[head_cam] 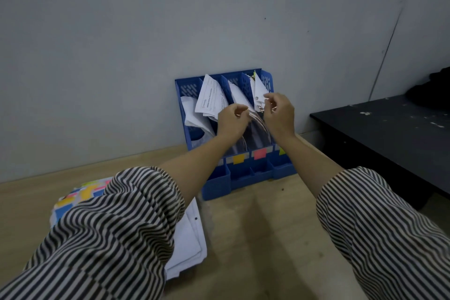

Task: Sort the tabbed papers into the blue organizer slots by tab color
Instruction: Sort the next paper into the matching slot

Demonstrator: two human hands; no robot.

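A blue organizer (219, 185) stands against the wall, its slots marked at the front by coloured labels, among them orange (238, 159) and pink (260, 153). White papers stick up from its slots. My right hand (278, 114) pinches the lower edge of a white sheet (258, 91) with a yellow-green tab in the rightmost slot. My left hand (231, 120) has curled fingers at the papers of the middle slots; whether it holds one is unclear. A printed sheet (209, 98) leans out of the second slot. A stack of tabbed papers (187, 238) lies on the table at lower left, partly under my left sleeve.
The wooden table (255, 238) meets a grey wall behind the organizer. A black table (389, 134) stands to the right with a dark object on its far end. Colourful tabs (80, 193) show at the stack's left edge.
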